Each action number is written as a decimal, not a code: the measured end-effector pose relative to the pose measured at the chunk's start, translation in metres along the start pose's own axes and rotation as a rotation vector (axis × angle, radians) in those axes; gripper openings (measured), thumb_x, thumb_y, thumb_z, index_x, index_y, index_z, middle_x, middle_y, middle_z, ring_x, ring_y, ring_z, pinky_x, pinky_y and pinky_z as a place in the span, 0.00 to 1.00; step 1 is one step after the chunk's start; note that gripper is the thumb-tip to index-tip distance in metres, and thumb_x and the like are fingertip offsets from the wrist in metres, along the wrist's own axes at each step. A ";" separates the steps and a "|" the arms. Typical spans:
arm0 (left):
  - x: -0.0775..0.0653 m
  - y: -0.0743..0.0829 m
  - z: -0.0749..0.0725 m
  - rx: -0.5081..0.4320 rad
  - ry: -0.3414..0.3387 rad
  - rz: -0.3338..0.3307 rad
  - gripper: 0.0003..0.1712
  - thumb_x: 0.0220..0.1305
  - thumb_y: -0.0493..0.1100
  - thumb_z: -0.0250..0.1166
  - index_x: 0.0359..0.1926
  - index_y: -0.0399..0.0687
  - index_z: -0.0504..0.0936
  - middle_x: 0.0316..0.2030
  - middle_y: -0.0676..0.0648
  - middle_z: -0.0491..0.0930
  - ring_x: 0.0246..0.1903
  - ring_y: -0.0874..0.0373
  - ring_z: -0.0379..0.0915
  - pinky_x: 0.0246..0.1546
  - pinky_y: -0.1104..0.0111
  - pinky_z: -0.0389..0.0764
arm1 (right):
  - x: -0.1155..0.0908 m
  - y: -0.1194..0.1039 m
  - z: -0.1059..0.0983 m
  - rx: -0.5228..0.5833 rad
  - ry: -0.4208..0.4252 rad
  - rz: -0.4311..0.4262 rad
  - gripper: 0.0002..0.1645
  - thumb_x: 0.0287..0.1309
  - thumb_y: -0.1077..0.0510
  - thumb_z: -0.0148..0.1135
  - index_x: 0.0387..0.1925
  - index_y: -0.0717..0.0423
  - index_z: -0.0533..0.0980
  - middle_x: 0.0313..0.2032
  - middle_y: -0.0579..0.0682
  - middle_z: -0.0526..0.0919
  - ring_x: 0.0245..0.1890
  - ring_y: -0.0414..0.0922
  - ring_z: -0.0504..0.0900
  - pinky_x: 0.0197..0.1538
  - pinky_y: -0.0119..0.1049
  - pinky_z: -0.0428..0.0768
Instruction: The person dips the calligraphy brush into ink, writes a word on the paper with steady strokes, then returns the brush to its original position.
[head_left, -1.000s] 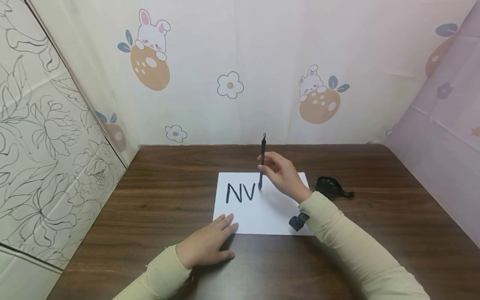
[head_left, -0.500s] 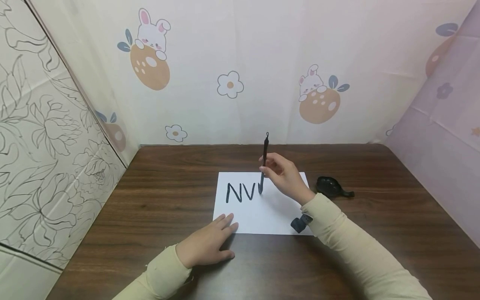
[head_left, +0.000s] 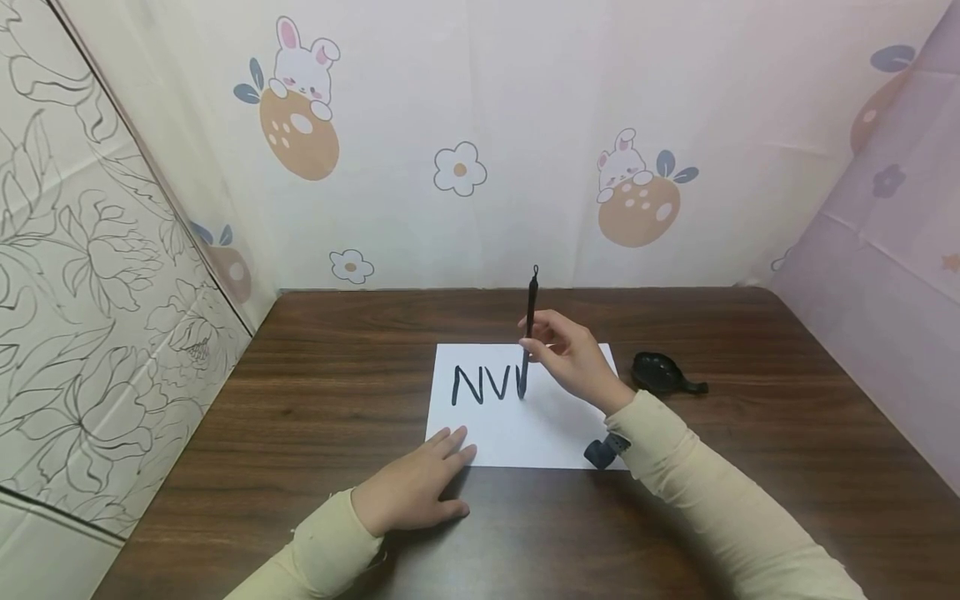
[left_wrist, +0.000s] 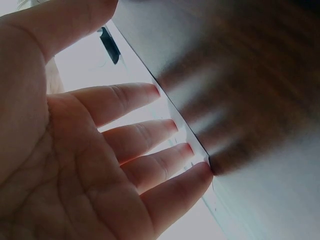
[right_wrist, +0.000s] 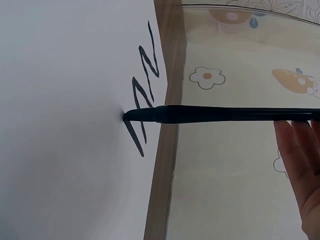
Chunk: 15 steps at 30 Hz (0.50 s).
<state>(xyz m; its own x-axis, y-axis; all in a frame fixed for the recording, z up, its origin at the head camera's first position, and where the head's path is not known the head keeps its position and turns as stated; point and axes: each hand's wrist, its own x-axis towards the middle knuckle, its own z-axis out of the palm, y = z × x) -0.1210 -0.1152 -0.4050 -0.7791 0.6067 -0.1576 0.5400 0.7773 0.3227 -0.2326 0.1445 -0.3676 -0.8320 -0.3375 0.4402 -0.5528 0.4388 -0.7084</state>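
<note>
A white sheet of paper [head_left: 495, 437] lies on the brown table, with black strokes reading NV [head_left: 480, 386] and a further downstroke beside them. My right hand [head_left: 572, 354] pinches a dark writing brush [head_left: 532, 304] partway up its handle, nearly upright. In the right wrist view the tip of the brush [right_wrist: 142, 115] touches the paper at the end of the newest stroke [right_wrist: 135, 140]. My left hand [head_left: 416, 483] lies with fingers spread, fingertips on the paper's near left corner. The left wrist view shows its palm [left_wrist: 85, 175] and straight fingers along the paper's edge.
A small black dish with a handle [head_left: 663, 375] stands just right of the paper. The brown table [head_left: 337, 367] meets a patterned curtain [head_left: 525, 108] at the back. A dark wrist camera [head_left: 602, 452] sits under the right sleeve, above the paper's right side.
My right hand has moved slightly toward the near side, drawing the brush tip down the paper. A short vertical stroke has lengthened beside the V. The left hand has stayed in place.
</note>
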 end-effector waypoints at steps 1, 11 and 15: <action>0.000 0.000 0.000 0.000 -0.001 -0.001 0.40 0.61 0.56 0.66 0.70 0.45 0.68 0.73 0.40 0.59 0.73 0.42 0.55 0.70 0.51 0.64 | 0.000 0.000 0.000 -0.001 0.000 0.000 0.17 0.60 0.63 0.65 0.51 0.54 0.76 0.34 0.49 0.82 0.33 0.43 0.86 0.41 0.35 0.85; 0.000 0.000 -0.001 0.001 0.000 -0.002 0.40 0.61 0.56 0.66 0.70 0.45 0.68 0.74 0.40 0.59 0.73 0.42 0.55 0.70 0.51 0.64 | -0.003 -0.003 -0.003 -0.002 -0.009 -0.002 0.17 0.61 0.61 0.66 0.52 0.53 0.76 0.33 0.50 0.83 0.34 0.43 0.86 0.40 0.30 0.85; 0.001 0.000 -0.001 -0.002 -0.001 -0.004 0.40 0.61 0.55 0.66 0.70 0.45 0.68 0.74 0.41 0.59 0.73 0.42 0.55 0.70 0.51 0.64 | -0.003 -0.003 -0.003 -0.002 -0.010 0.003 0.18 0.60 0.61 0.66 0.52 0.52 0.76 0.33 0.50 0.82 0.34 0.43 0.86 0.39 0.30 0.85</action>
<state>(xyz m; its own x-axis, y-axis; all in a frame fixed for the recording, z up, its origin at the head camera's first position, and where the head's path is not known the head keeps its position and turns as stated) -0.1217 -0.1146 -0.4043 -0.7809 0.6038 -0.1599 0.5362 0.7794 0.3241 -0.2281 0.1467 -0.3652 -0.8333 -0.3446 0.4324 -0.5503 0.4412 -0.7089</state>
